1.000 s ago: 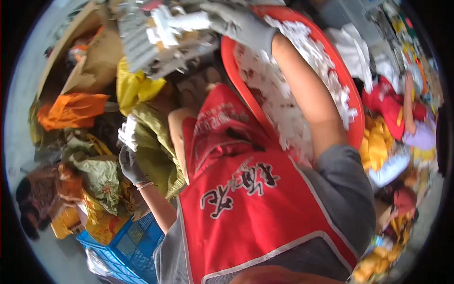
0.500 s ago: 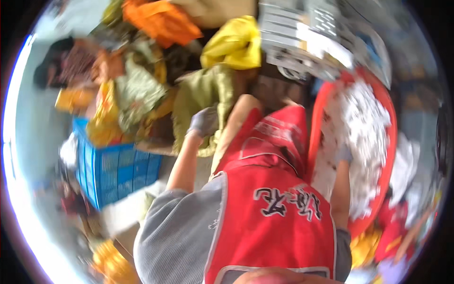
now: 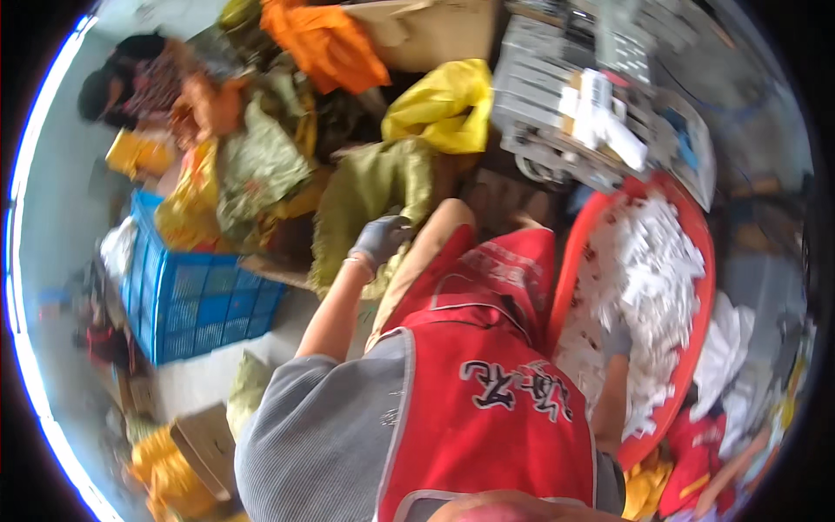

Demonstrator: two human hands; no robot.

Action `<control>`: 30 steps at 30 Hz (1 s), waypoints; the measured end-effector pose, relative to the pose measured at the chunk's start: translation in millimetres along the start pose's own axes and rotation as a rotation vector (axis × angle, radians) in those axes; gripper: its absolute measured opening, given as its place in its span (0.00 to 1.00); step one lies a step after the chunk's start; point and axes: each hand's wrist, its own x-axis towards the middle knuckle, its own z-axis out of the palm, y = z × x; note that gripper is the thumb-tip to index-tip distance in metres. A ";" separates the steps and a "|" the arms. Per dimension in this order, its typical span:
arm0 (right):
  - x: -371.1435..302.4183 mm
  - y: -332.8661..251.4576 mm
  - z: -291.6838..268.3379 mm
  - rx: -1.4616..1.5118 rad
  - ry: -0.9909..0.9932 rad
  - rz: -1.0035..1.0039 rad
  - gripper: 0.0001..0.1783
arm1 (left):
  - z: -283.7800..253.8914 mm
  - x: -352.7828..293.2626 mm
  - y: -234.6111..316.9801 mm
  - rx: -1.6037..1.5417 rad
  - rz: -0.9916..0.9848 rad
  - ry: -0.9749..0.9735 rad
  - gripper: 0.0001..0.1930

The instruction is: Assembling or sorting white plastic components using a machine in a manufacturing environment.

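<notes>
My left hand (image 3: 381, 241), in a grey glove, is over the near rim of an olive-green woven sack (image 3: 348, 196) standing beside my left leg. Its fingers are curled in; whatever they may hold cannot be made out. On my right side is a long red tub (image 3: 565, 270) with a heap of small white strip-like pieces (image 3: 657, 252) in it. Down among those pieces lies my right hand (image 3: 617, 337), gloved in grey as well, its fingers hidden or too blurred to read.
A blue plastic crate (image 3: 209, 304) stands at the left with yellow and green sacks over it. Ahead lie a yellow sack (image 3: 448, 104) and an orange sack (image 3: 330, 48). A grey metal machine (image 3: 544, 104) is beyond the tub. Other people sit at far left and lower right.
The view has shifted, and the picture is sharper. My right hand has moved nearer to me within the tub. My left hand stays by the green sack.
</notes>
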 end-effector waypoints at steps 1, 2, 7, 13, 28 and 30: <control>-1.7 -15.4 -10.9 0.067 0.030 0.005 0.33 | 1.4 3.5 -3.9 -0.139 0.027 0.079 0.13; -1.4 -35.5 -26.3 0.132 0.065 0.016 0.31 | 2.1 9.0 -7.4 -0.282 0.053 0.147 0.14; -11.4 -31.8 -6.6 0.537 0.246 0.100 0.24 | -49.6 41.5 101.6 -0.092 0.380 0.327 0.11; -44.0 -85.6 -74.4 1.381 0.316 0.195 0.24 | -73.6 81.6 220.3 0.023 0.886 0.489 0.14; 23.0 -189.1 -264.7 1.264 0.587 -0.430 0.23 | -81.3 115.2 262.2 -0.223 0.909 0.329 0.20; 54.1 -211.0 -278.7 1.159 0.588 -0.494 0.23 | -80.2 107.8 221.4 -0.293 0.806 0.377 0.17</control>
